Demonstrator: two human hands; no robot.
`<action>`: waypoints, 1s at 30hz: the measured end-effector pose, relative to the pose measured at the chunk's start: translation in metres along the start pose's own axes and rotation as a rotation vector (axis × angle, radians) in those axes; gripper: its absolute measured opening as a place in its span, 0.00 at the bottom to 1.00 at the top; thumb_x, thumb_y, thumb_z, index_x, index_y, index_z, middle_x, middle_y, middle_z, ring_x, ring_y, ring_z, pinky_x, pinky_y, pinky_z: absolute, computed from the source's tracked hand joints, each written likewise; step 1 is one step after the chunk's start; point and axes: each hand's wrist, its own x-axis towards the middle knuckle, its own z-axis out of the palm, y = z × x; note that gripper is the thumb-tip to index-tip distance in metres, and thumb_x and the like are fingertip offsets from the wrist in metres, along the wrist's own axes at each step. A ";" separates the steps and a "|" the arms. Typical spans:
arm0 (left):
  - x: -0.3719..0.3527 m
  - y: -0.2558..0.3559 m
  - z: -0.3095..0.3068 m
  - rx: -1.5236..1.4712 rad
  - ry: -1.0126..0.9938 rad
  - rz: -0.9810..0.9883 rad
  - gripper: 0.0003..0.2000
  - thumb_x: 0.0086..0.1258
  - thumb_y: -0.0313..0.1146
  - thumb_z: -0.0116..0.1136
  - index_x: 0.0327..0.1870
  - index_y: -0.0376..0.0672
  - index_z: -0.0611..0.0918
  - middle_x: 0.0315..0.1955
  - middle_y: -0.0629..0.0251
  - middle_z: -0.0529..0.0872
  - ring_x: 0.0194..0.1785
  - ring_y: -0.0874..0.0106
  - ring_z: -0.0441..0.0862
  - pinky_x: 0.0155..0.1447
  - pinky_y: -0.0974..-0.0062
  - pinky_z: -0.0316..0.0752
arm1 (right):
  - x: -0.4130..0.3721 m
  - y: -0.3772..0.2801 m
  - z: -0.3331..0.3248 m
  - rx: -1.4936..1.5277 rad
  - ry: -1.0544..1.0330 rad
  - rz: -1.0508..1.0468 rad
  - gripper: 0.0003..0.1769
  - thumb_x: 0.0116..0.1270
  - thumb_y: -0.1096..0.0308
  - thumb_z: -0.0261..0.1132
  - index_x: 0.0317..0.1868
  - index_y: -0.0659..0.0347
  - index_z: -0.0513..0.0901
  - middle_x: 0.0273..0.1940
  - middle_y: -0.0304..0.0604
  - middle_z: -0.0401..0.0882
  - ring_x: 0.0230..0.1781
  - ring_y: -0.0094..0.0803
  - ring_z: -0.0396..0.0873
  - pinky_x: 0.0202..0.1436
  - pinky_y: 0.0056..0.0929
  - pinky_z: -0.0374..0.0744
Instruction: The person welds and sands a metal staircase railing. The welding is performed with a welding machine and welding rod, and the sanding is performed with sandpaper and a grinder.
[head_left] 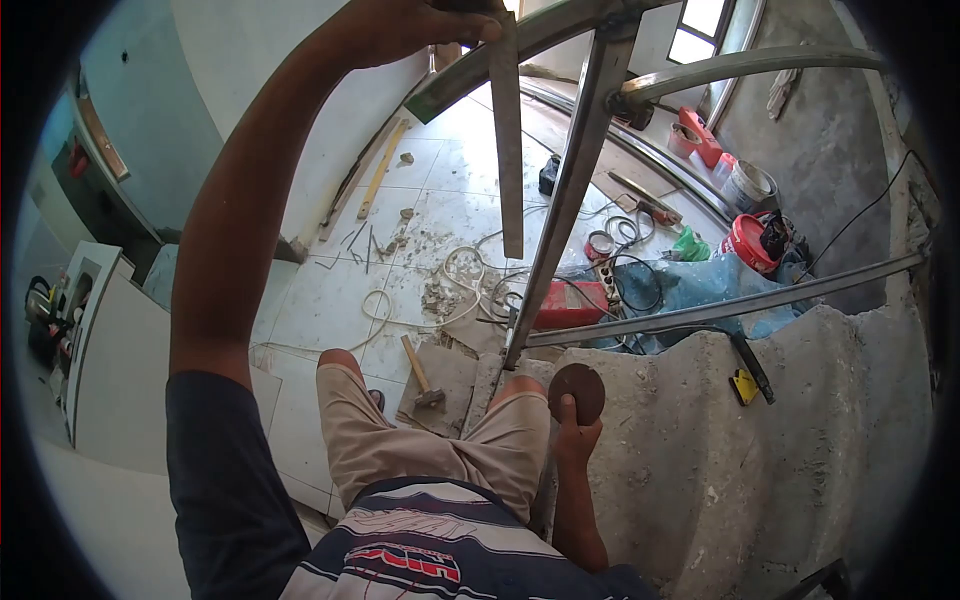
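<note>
My left hand [410,30] is raised at the top edge, its thumb pressed on the upper end of a flat metal strip [508,150]. The strip hangs down beside the metal railing frame [572,180]; some of the fingers are hidden or cut off by the view. Low on the right, my right hand [575,440] grips a dark reddish-brown grinding disc [580,390], thumb across its face. The disc is over the concrete steps [640,440], close to my right knee.
A hammer [425,385] lies on a slab between my legs. Cables [465,270] and rubble cover part of the tiled floor [440,165]. A red bucket [748,243] stands on the right. On the steps are a black-handled tool [752,367] and a small yellow piece [742,387].
</note>
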 end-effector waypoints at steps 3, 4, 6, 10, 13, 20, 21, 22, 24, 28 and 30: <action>-0.003 0.002 0.000 0.023 0.011 0.027 0.08 0.67 0.27 0.66 0.45 0.36 0.87 0.39 0.60 0.90 0.42 0.71 0.86 0.54 0.71 0.80 | -0.005 0.005 -0.007 0.003 -0.002 0.002 0.24 0.68 0.62 0.70 0.55 0.72 0.80 0.50 0.48 0.84 0.49 0.33 0.83 0.53 0.31 0.80; -0.003 0.002 0.000 0.050 0.010 0.025 0.08 0.67 0.28 0.66 0.45 0.36 0.87 0.38 0.60 0.90 0.42 0.71 0.86 0.54 0.71 0.79 | -0.006 0.005 -0.008 -0.008 -0.006 0.015 0.24 0.68 0.62 0.70 0.56 0.73 0.79 0.51 0.49 0.84 0.49 0.34 0.83 0.53 0.32 0.80; -0.005 0.001 0.000 0.077 0.010 0.021 0.09 0.67 0.28 0.66 0.45 0.36 0.87 0.38 0.60 0.90 0.43 0.71 0.86 0.54 0.71 0.79 | -0.009 0.002 -0.008 -0.028 0.013 0.025 0.24 0.68 0.61 0.70 0.55 0.73 0.79 0.51 0.49 0.84 0.49 0.34 0.83 0.53 0.32 0.80; -0.012 0.001 0.003 0.167 0.036 0.006 0.08 0.68 0.30 0.66 0.44 0.37 0.88 0.39 0.59 0.90 0.43 0.71 0.86 0.54 0.71 0.79 | -0.009 0.000 -0.009 -0.026 0.021 0.005 0.24 0.68 0.61 0.70 0.55 0.73 0.80 0.50 0.50 0.84 0.49 0.35 0.83 0.53 0.33 0.80; -0.014 -0.002 0.004 0.177 0.070 0.015 0.07 0.68 0.30 0.66 0.43 0.38 0.88 0.37 0.59 0.90 0.42 0.71 0.86 0.52 0.71 0.79 | -0.008 0.000 -0.009 -0.049 0.008 0.002 0.23 0.69 0.62 0.69 0.55 0.73 0.80 0.50 0.49 0.84 0.49 0.35 0.83 0.53 0.32 0.80; -0.015 -0.006 0.007 0.222 0.170 0.183 0.06 0.67 0.28 0.64 0.38 0.36 0.88 0.27 0.58 0.87 0.32 0.67 0.84 0.44 0.68 0.79 | -0.009 0.006 -0.019 -0.033 -0.001 -0.029 0.22 0.69 0.63 0.69 0.55 0.73 0.80 0.49 0.49 0.85 0.48 0.34 0.84 0.53 0.31 0.80; -0.014 -0.014 0.010 0.221 0.172 0.183 0.06 0.67 0.28 0.64 0.38 0.36 0.88 0.27 0.58 0.87 0.32 0.67 0.84 0.44 0.68 0.79 | -0.011 0.003 -0.019 -0.047 0.019 -0.016 0.22 0.69 0.63 0.69 0.55 0.73 0.80 0.49 0.49 0.85 0.47 0.34 0.84 0.52 0.31 0.80; -0.015 -0.024 0.012 0.248 0.174 0.203 0.08 0.67 0.31 0.65 0.43 0.37 0.87 0.34 0.58 0.88 0.38 0.66 0.86 0.51 0.69 0.80 | -0.013 0.002 -0.020 -0.061 0.040 -0.004 0.22 0.68 0.62 0.70 0.55 0.73 0.80 0.49 0.49 0.85 0.47 0.34 0.84 0.52 0.31 0.80; -0.014 -0.032 0.013 0.272 0.176 0.226 0.12 0.68 0.33 0.67 0.48 0.38 0.86 0.40 0.57 0.89 0.44 0.65 0.88 0.59 0.69 0.80 | -0.014 0.004 -0.022 -0.075 0.039 0.001 0.23 0.68 0.62 0.70 0.55 0.72 0.80 0.49 0.49 0.85 0.47 0.34 0.84 0.52 0.31 0.80; -0.013 -0.034 0.012 0.248 0.136 0.211 0.11 0.68 0.32 0.67 0.48 0.38 0.86 0.41 0.58 0.89 0.46 0.64 0.88 0.60 0.68 0.80 | -0.017 -0.004 -0.018 -0.084 0.017 -0.003 0.23 0.68 0.61 0.70 0.54 0.72 0.80 0.49 0.48 0.85 0.47 0.34 0.84 0.52 0.31 0.80; -0.013 -0.034 0.012 0.243 0.134 0.225 0.11 0.68 0.32 0.66 0.48 0.38 0.86 0.41 0.58 0.89 0.46 0.64 0.88 0.59 0.69 0.80 | -0.015 -0.005 -0.015 -0.087 0.018 -0.012 0.23 0.68 0.61 0.70 0.54 0.72 0.80 0.49 0.48 0.85 0.47 0.33 0.84 0.52 0.31 0.80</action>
